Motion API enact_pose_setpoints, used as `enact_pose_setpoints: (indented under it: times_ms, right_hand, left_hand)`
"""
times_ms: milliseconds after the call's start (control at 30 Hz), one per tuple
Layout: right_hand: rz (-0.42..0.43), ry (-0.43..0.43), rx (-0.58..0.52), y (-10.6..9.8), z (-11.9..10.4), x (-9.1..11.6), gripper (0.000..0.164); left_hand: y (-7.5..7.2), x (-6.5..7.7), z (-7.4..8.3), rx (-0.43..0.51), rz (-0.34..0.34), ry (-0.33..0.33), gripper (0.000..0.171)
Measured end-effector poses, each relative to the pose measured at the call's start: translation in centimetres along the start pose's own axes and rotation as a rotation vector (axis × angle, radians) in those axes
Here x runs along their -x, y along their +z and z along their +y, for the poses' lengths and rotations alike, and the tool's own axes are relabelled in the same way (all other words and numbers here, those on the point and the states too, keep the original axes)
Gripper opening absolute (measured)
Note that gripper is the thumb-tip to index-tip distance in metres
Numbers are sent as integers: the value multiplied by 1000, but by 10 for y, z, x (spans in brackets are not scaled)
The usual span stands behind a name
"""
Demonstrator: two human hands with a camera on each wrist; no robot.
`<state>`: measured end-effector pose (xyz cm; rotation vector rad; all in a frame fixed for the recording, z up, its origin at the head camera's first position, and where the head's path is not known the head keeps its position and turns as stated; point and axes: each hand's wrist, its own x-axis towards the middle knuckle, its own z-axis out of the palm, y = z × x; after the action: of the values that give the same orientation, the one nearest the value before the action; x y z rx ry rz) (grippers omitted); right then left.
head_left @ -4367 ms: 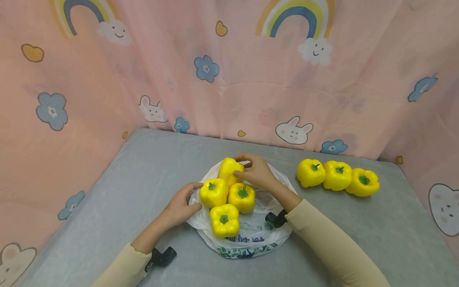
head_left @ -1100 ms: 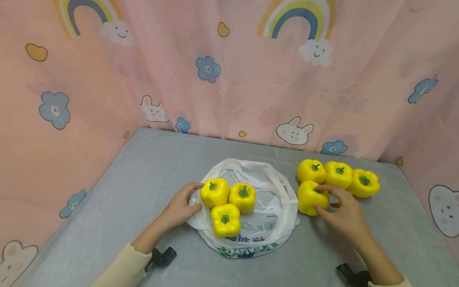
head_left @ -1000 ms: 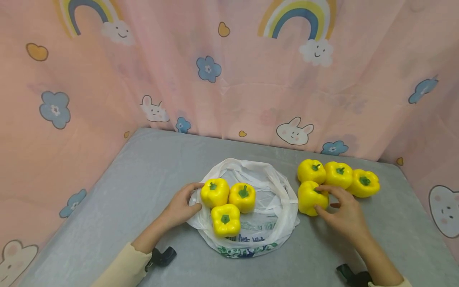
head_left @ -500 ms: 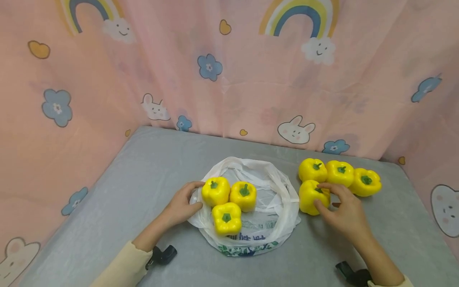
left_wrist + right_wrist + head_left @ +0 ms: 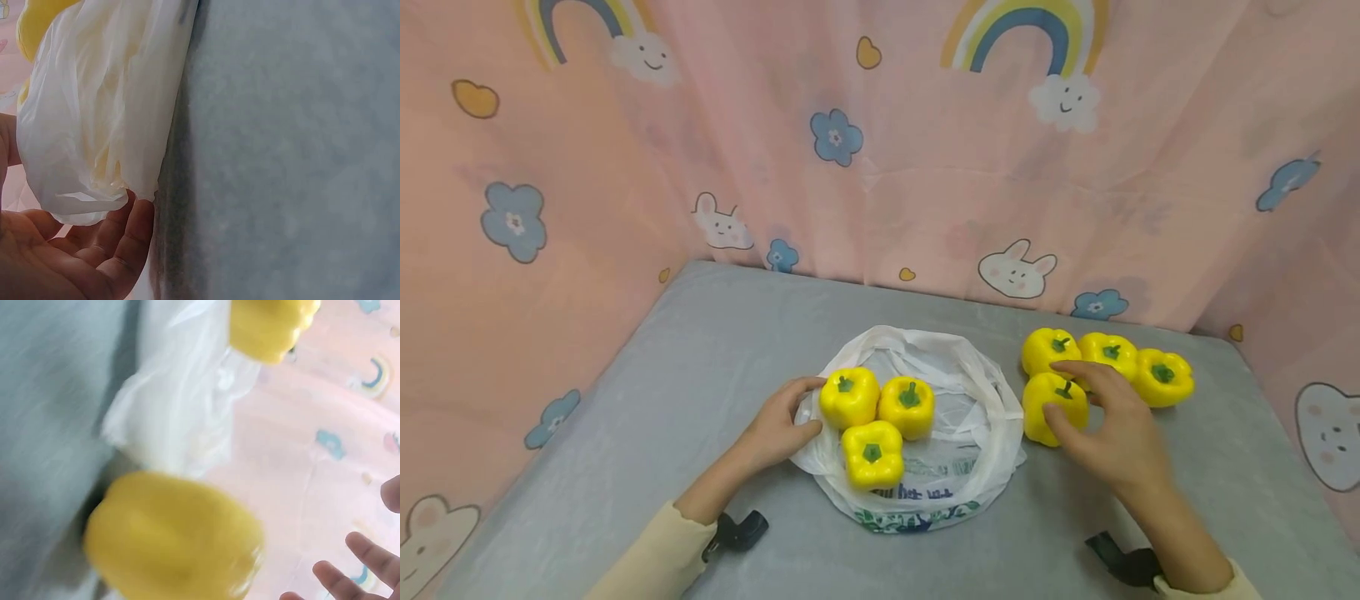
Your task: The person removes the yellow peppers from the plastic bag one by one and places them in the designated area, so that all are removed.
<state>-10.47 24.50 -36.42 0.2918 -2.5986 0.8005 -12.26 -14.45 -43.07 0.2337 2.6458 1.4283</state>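
Note:
A white plastic bag (image 5: 992,450) with a rolled-down rim lies spread on the table, and three yellow bell peppers (image 5: 872,456) sit in its left part. At its left side, my left hand (image 5: 778,423) holds the edge between thumb and fingers; the left wrist view shows the fingertips (image 5: 140,215) against the plastic. To the right of the bag stands another yellow bell pepper (image 5: 1054,410), large in the right wrist view. My right hand (image 5: 1116,429) hovers just beside it, thumb and fingers spread, with a gap from it in the right wrist view.
Behind the single pepper, three more yellow bell peppers (image 5: 1108,357) stand in a row at the back right. The grey table (image 5: 730,333) is bounded by pink printed curtains (image 5: 917,167) at the back and sides.
My right hand has taken one bell pepper out of the bag, set it in front of the row on the right, and let go of it. My left hand stays at the bag.

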Motion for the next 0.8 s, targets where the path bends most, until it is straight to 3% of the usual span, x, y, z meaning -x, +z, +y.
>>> enact_pose_setpoints:
  times_ms: [200,533,800]
  right_hand:
    - [-31,-44,-89,13,-21,-8,44]
    - [-238,-10,-266,45,-39,-15,44]
    - [-329,-56,-398,70,-47,-16,46]
  left_hand:
    - [-2,0,0,2,0,3,53]
    - [-1,-1,-2,7,-1,17,53]
    - [1,-1,-4,12,2,27,53]
